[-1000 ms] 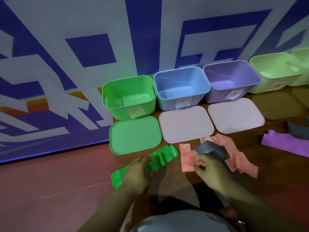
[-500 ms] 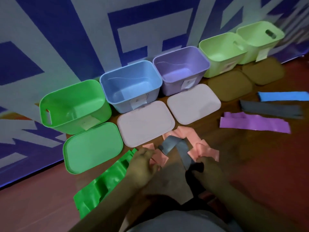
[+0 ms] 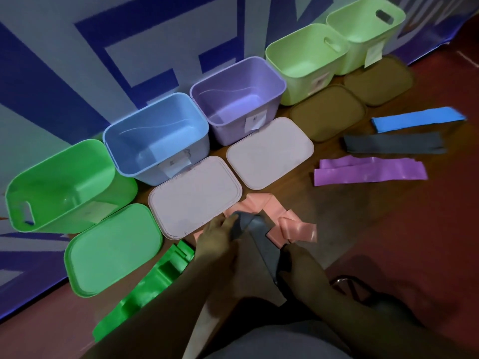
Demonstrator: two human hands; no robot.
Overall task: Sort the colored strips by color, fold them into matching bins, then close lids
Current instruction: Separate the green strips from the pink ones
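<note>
A dark grey strip (image 3: 261,242) lies across a crumpled pink strip (image 3: 293,229) on the floor in front of me. My left hand (image 3: 217,239) pinches the grey strip's far end, and my right hand (image 3: 300,265) grips its near end. A bright green strip (image 3: 145,288) lies to the left of my left arm. Open bins stand in a row along the wall: green (image 3: 62,182), blue (image 3: 155,136), purple (image 3: 238,94) and two pale green ones (image 3: 305,55). Their lids lie in front of them: green (image 3: 114,250), two pale pink (image 3: 194,198) and two brown (image 3: 329,112).
Further strips lie to the right on the red floor: purple (image 3: 370,172), dark grey (image 3: 394,146) and blue (image 3: 417,119). A blue and white patterned banner (image 3: 103,47) backs the bins. A dark object (image 3: 363,288) lies on the floor by my right forearm.
My left hand let go of the green strip and moved right onto the grey strip. My right hand slid along that strip toward me. The view swung right, showing more bins and strips.
</note>
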